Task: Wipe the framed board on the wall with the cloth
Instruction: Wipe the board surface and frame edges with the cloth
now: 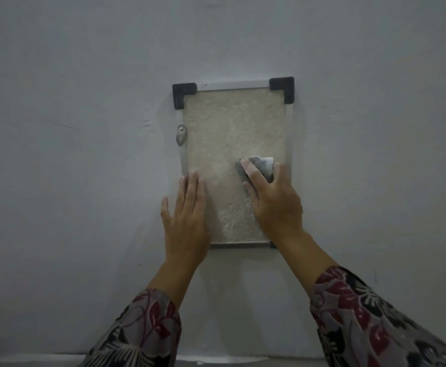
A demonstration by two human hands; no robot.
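A framed board [232, 123] hangs upright on the wall, with a speckled beige face, a thin silver frame and black corner caps at the top. My right hand [272, 202] presses a small grey-and-white cloth [262, 165] against the board's right side, a little below its middle. The fingers are closed over the cloth, and only its upper part shows. My left hand [187, 218] lies flat with fingers together on the board's lower left edge, partly on the wall. It hides the lower left corner of the frame.
A small metal bracket with a screw [181, 135] sits on the frame's left side. Plain white wall [84, 154] surrounds the board. A pale ledge or floor line [216, 360] runs along the bottom of the view.
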